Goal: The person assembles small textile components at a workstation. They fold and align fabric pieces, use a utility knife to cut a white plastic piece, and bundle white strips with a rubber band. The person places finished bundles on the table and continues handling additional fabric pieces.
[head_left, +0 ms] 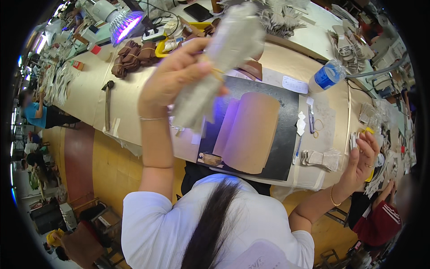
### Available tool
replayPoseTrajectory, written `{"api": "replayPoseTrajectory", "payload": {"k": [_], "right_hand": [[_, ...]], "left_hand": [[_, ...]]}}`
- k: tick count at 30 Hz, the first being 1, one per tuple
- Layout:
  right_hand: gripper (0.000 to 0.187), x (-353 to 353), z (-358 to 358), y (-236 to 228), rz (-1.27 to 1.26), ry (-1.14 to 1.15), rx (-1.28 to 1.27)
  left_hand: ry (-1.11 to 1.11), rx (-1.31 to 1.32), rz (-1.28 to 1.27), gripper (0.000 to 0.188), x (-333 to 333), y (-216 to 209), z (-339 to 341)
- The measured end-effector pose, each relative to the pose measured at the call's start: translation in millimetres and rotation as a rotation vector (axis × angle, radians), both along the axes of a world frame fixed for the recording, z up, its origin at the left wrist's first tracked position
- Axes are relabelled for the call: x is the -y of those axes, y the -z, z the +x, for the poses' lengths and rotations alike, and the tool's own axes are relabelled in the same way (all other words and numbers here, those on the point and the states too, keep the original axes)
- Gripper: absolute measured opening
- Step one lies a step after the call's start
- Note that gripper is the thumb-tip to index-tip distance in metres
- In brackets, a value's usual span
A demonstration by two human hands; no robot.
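Note:
My left hand (172, 74) is raised over the table, closed round a bundle of flat grey-white pieces (197, 101) with a yellow rubber band about it. The bundle is blurred at its upper end. At the right edge of the table my right hand (366, 154) is curled, with a small stack of pale pieces (353, 141) at its thumb and fingertips. Another pale stack (321, 158) lies on the table just left of that hand. Between my hands, a curled brown sheet (251, 132) rests on a black mat (289, 107).
A hammer (108, 105) and brown strap bundles (130, 56) lie to the left. A lit lamp (126, 27) stands at the back left. Right of the mat are a cutter knife (311, 119), rubber bands (316, 134) and a plastic-covered blue-labelled container (326, 77). A person's red sleeve (384, 222) shows at right.

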State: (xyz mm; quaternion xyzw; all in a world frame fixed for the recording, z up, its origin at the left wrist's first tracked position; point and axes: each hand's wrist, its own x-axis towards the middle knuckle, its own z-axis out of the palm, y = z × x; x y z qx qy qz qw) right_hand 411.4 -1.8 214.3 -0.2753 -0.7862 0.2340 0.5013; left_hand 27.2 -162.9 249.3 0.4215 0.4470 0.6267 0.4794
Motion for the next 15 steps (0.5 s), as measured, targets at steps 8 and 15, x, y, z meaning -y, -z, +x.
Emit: {"api": "replayPoseTrajectory", "payload": {"k": [8, 15], "right_hand": [[0.014, -2, 28, 28, -0.224, 0.150, 0.006], [0.015, -6, 31, 37, -0.243, 0.095, 0.028]], "left_hand": [[-0.437, -0.135, -0.399, 0.041, 76, 122, -103], [-0.446, -0.255, -0.526, 0.059, 80, 207, -145]]}}
